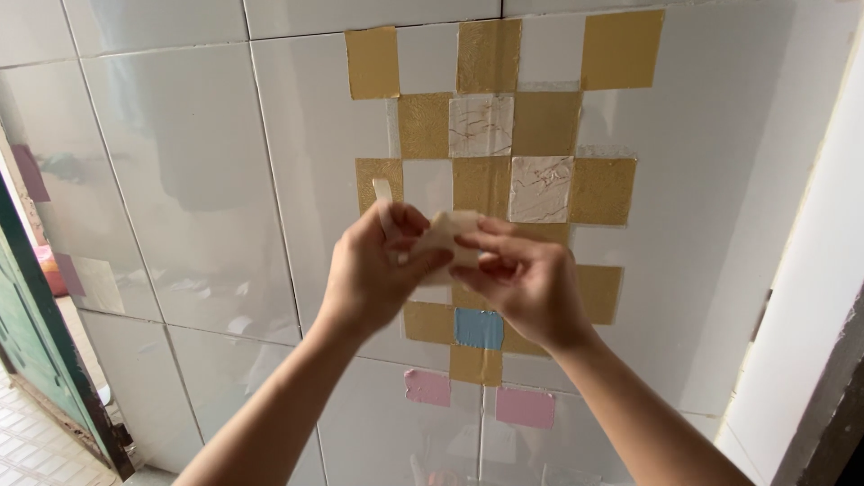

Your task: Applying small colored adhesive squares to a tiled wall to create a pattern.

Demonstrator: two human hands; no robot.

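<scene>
At frame centre I pinch the thin, floppy cream sticker [447, 236] by its edges, left hand [373, 270] and right hand [526, 283] both clamped on it.

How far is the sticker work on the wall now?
Done: many gold squares, two marbled, one blue square and two pink ones already sit on the white tiled wall. In hand: both hands, left and right, pinch a cream square. Left: white gaps remain between squares.
</scene>
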